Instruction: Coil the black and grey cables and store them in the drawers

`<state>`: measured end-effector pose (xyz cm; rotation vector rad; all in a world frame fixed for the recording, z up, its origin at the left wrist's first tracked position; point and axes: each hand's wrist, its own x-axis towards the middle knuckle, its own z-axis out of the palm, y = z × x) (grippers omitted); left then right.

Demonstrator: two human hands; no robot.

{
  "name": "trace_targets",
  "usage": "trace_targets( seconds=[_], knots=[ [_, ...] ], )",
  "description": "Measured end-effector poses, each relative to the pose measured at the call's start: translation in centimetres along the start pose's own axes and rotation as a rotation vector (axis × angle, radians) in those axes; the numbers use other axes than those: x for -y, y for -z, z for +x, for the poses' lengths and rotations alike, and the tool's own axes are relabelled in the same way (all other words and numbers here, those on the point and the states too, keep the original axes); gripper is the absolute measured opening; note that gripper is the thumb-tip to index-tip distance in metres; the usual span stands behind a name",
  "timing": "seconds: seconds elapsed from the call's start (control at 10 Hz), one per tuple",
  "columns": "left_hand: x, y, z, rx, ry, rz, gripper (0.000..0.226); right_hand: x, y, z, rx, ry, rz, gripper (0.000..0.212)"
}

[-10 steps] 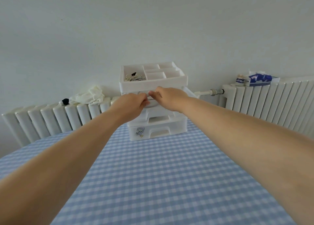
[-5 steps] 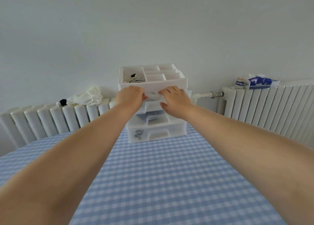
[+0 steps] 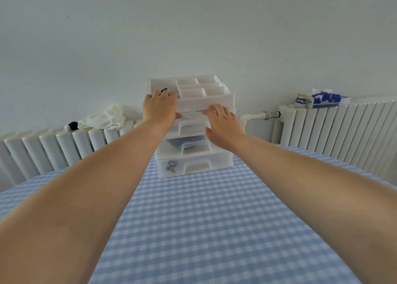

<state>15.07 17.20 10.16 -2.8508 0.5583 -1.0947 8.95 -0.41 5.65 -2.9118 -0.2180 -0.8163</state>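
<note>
While both hands work at the drawer unit, the entry reads as follows.

Unit: white plastic drawer unit (image 3: 194, 152) at the far edge of the table (image 3: 193, 230), against the wall between two radiators.
Top tray: open divided tray (image 3: 206, 94) crowning the unit; a small black item (image 3: 164, 90) shows in its left compartment, beside the left fingers. Whether it is part of a cable cannot be told.
Top drawer: drawer (image 3: 193, 122) under the tray, its front nearly flush with the unit; contents not visible.
Middle drawer: drawer (image 3: 184, 144) with a dark rounded shape behind its translucent front, possibly a coiled cable; front looks closed.
Bottom drawer: drawer (image 3: 193, 164) with a cartoon sticker; closed, nothing seen through it.
Left hand: left hand (image 3: 160, 107) laid on the unit's upper left corner, fingers curled over the tray's front rim, thumb toward the top drawer.
Right hand: right hand (image 3: 223, 123) spread, fingers straight, fingertips touching the seam between tray and top drawer; gripping nothing.
Cables: none on the cloth or in either hand; judged already stored, grey or black not confirmable.
Done, by appearance: coiling finished, cables put away, drawers in or nearly in.
Left, by appearance: seating the top drawer fully, if a gap remains; little else.
Bystanders: white cloth (image 3: 105, 118) with a black object (image 3: 73, 125) on the left radiator (image 3: 53, 148); blue packet (image 3: 322, 99) on the right radiator (image 3: 343, 131).
</note>
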Motion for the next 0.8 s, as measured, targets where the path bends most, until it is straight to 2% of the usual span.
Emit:
trace_targets(
  seconds=[0.3,0.4,0.5,0.6,0.7,0.8],
  knots=[
    [-0.5,-0.1,0.5,0.004,0.075,0.022,0.049,0.2,0.2,-1.1,-0.019,-0.024,0.033,0.046],
    [-0.8,-0.5,-0.1,0.01,0.086,0.021,0.049,0.5,0.6,-2.2,-0.014,-0.057,0.127,0.042],
    [-0.9,-1.0,-1.0,0.039,0.086,-0.088,0.054,1.2,1.7,-4.3,-0.033,-0.089,0.306,0.038],
    [-1.2,-0.8,-2.2,0.041,0.12,-0.361,0.055,2.5,4.1,-7.6,-0.061,-0.128,0.542,0.028],
    [-2.4,-0.4,-4.2,-0.028,0.12,-0.539,0.045,3.9,7.8,-11.8,-0.162,-0.113,0.709,0.016],
    [-3.9,-0.7,-5.9,0.067,0.182,-0.749,0.036,5.1,12.5,-16.0,-0.316,-0.072,0.997,0.011]
  ],
)
